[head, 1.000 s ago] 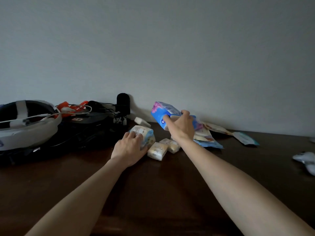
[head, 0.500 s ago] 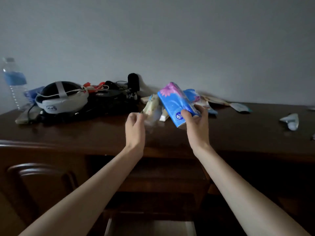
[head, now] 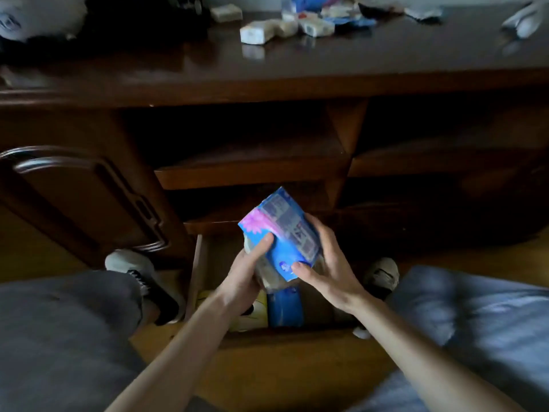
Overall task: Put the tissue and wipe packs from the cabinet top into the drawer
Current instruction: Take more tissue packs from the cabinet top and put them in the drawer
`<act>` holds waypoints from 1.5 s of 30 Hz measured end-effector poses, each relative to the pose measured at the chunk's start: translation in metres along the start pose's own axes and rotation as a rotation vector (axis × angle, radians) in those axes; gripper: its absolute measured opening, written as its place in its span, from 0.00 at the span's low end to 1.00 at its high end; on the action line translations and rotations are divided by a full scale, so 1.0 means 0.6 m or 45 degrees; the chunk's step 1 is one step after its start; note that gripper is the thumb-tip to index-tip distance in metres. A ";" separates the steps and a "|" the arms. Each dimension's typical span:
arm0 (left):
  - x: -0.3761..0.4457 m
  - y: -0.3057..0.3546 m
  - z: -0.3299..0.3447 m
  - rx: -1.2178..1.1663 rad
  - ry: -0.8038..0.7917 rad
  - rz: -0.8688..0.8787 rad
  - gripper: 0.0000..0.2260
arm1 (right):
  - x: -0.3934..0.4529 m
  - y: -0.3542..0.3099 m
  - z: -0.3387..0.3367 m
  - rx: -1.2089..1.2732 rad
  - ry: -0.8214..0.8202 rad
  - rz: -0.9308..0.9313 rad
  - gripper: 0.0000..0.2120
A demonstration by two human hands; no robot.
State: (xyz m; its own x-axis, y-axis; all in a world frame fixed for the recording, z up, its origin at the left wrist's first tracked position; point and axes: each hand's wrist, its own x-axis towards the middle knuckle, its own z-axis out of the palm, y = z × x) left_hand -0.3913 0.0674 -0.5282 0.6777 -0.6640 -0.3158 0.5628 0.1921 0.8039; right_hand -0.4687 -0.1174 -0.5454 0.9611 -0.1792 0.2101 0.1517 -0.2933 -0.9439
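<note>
Hands meet over the open drawer [head: 198,263], low in the middle of the view. The right hand [head: 323,270] holds the blue tissue pack [head: 282,230] with the pink flower print, thumb across its near end and fingers curled round its right side; that grip is clamped on the pack. The left hand [head: 246,270] has its thumb pressed on the pack's left face, and its fingers curl under a paler, blurred pack [head: 269,272] that sits just beneath the blue one, so this grip is also closed on what it carries. Both packs hang above the drawer, not yet inside it.

Inside the drawer, near its front, lie a yellow pack [head: 255,316] on the left and a dark blue pack [head: 284,307] just beside it on the right, partly hidden by the wrists.

Far up on the dark wooden table [head: 297,69], several small white and cream packs [head: 258,31] remain in a loose cluster, with blue-wrapped ones [head: 350,20] just behind them toward the right. A pale crumpled item [head: 523,20] lies well apart at the far right edge, and dark gear with a white rounded shape [head: 38,16] fills the far left.

The person's grey-trousered knees [head: 65,322] frame the drawer on either side, with shoes [head: 133,266] planted on the wooden floor.
</note>
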 end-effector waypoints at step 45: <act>0.094 -0.139 -0.100 0.473 1.085 0.188 0.10 | 0.039 0.120 0.013 -0.019 0.030 0.775 0.50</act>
State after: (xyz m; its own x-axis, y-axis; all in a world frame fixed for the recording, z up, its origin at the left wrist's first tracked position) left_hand -0.3719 0.0573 -0.6432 0.9306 0.1292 -0.3425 0.3565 -0.1081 0.9280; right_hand -0.4332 -0.1354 -0.6106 0.8688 -0.3393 -0.3606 -0.4270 -0.1444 -0.8927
